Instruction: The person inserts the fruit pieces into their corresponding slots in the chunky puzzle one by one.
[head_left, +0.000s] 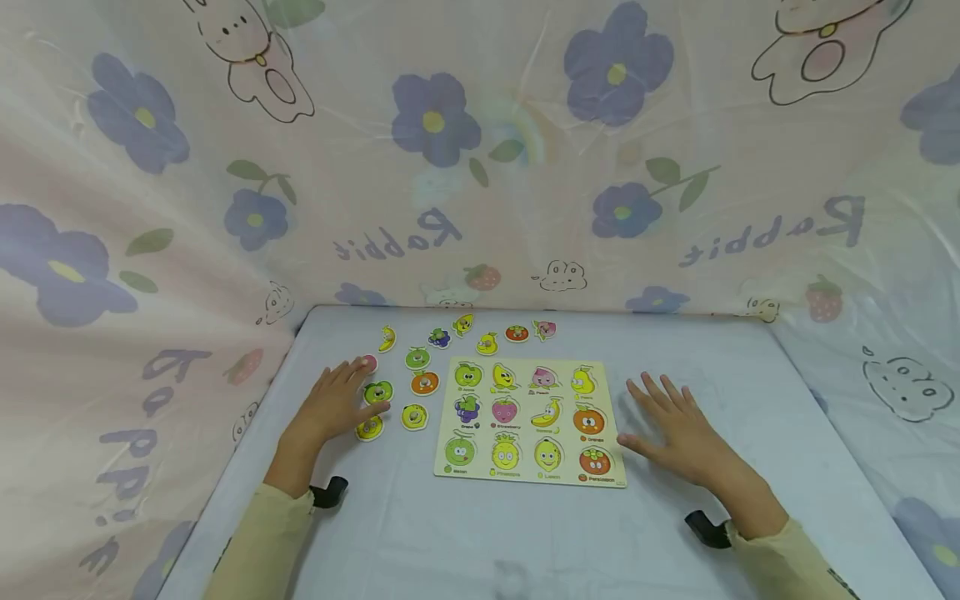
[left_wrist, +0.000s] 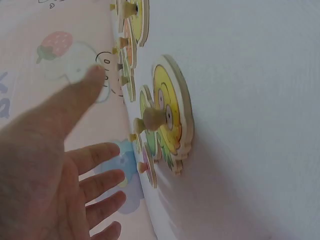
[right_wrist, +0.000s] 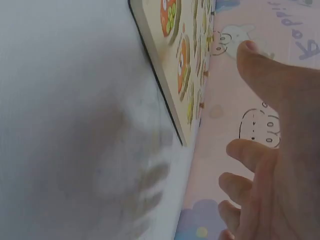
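Over the left side of the table my left hand (head_left: 333, 404) is spread with nothing in it. Its fingertips overlap the pink strawberry piece (head_left: 371, 362) in the head view, and its thumb lies between the green apple piece (head_left: 378, 392) and the yellow pineapple piece (head_left: 369, 428). The left wrist view shows a wooden knob (left_wrist: 155, 118) on the pineapple piece. A pale wooden fruit puzzle board (head_left: 489, 433) lies in the middle, its rows of fruit pictures labelled. Fingers apart and holding nothing, my right hand (head_left: 675, 429) is beside the board's right edge, thumb nearest it.
Other loose fruit pieces lie left of and behind the board: an orange (head_left: 424, 384), a melon (head_left: 417, 359), a lemon (head_left: 414, 417), a banana (head_left: 387, 339), grapes (head_left: 439, 337), a pear (head_left: 487, 343), a persimmon (head_left: 517, 333) and a peach (head_left: 544, 330). A patterned curtain (head_left: 525, 208) borders the white table.
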